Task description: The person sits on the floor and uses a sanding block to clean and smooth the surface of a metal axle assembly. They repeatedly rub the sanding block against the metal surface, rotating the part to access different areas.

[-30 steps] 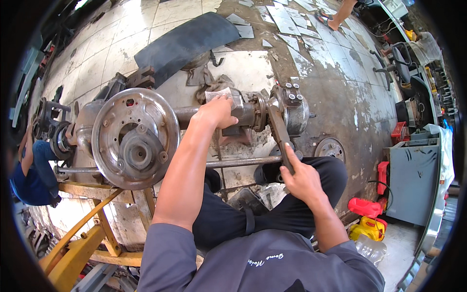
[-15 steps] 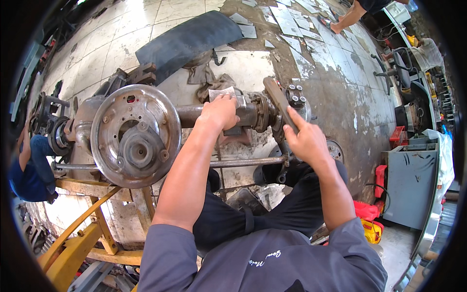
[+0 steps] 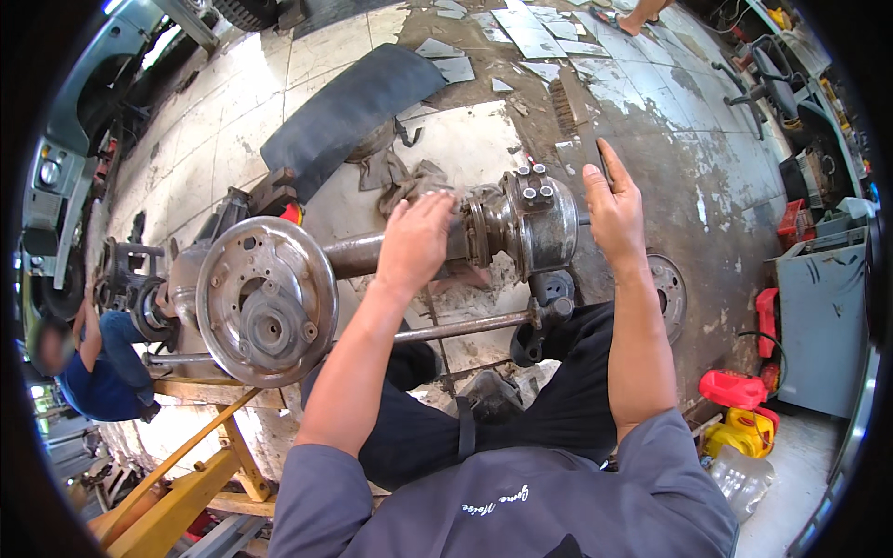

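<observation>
My left hand (image 3: 416,244) is laid over the tube of a greasy metal axle (image 3: 358,253), its fingers curved over the top beside the ribbed collar (image 3: 479,232). Raised to the right, my right hand (image 3: 614,209) grips the handle of a wire brush (image 3: 579,113). The brush points away from me, its brown bristles facing left and touching nothing. Below it is the axle's round end housing (image 3: 547,232), with several bolt heads on a block on top. A round backing plate with a hub (image 3: 270,302) stands left of my left forearm.
A thin rod (image 3: 456,330) runs across above my knees. Beyond the axle lie a rag (image 3: 409,186), a curved dark panel (image 3: 349,112) and broken tiles. A yellow metal stand (image 3: 177,498) is at lower left. A co-worker in blue (image 3: 98,381) crouches at far left.
My right hand has lifted the brush off the axle end, up and to the right, turning its bristles into view. My left hand remains on the axle. The view has shifted slightly.
</observation>
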Available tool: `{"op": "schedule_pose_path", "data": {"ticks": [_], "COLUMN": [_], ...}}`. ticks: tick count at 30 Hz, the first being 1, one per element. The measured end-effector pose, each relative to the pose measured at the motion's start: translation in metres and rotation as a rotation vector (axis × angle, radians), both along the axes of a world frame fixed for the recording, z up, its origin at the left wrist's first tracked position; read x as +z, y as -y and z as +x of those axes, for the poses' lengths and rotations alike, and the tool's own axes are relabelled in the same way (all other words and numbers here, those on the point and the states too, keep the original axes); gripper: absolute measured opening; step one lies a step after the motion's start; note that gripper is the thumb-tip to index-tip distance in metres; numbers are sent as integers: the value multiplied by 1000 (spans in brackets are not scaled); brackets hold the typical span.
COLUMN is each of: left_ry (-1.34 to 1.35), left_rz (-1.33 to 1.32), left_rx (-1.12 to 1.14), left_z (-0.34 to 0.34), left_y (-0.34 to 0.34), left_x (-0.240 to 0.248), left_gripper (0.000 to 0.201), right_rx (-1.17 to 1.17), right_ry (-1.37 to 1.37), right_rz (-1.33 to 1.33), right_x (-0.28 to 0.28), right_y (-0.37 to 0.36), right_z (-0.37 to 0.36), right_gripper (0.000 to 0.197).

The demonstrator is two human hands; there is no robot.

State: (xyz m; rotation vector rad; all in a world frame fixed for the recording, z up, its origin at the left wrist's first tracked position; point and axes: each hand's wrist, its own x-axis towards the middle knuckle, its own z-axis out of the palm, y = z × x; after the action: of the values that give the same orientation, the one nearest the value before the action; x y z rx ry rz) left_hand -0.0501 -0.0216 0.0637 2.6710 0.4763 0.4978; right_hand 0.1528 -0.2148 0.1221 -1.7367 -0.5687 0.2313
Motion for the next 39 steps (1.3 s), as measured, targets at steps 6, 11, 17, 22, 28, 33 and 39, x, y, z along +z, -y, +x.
{"op": "schedule_pose_path", "data": {"ticks": [6, 11, 17, 22, 28, 33, 39], "left_ry": [-255, -417, -702, -776, -819, -882, -827], "left_rz": [110, 199, 325, 307, 278, 263, 206], "left_rx": [-29, -30, -97, -91, -115, -95, -111], "left_z": [25, 44, 77, 75, 84, 94, 82], "left_y": [37, 47, 50, 57, 53, 53, 48], "left_x": [-18, -16, -3, -2, 7, -6, 5], "left_gripper": [33, 43, 65, 72, 73, 70, 67], "right_rx": [97, 111, 60, 86, 134, 107, -13], "right_ry": [-13, 3, -95, -26, 97, 46, -129], "right_rz": [114, 129, -27, -85, -196, -258, -217], "right_x": [19, 15, 25, 18, 18, 19, 40], "right_y": [-18, -8, 4, -4, -5, -6, -3], "right_z": [0, 11, 23, 24, 22, 23, 28], "right_gripper": [51, 52, 54, 58, 64, 63, 61]}}
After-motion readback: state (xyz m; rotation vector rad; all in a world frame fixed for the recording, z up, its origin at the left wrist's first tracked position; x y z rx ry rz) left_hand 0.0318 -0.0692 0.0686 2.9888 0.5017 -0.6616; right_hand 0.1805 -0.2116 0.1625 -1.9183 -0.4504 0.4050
